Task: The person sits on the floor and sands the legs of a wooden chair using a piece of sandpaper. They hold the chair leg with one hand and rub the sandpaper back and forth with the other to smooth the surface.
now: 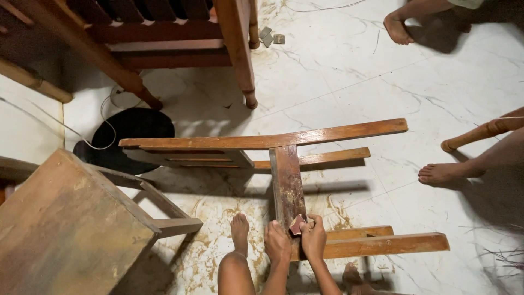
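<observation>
While both hands curl shut, left hand [277, 242] on wooden frame [287, 186], right hand [313, 237] pinching sandpaper scrap [296, 225] (reddish).

the frame [284, 164] is worn, varnished wood, glossy along its top rail. the pad [296, 225] looks rough. the floor [349, 82] is glossy veined marble, dust-smeared. the stool [65, 224] is matt, scuffed wood.

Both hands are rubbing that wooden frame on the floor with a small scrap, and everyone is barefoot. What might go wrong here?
The left hand and right hand press a small scrap bare-skinned on the wooden frame; splinters seem possible. The person's bare foot rests on the dusty floor beside the frame, so it could slip or get knocked. Another person's foot stands near the frame's end and might trip on it.
</observation>
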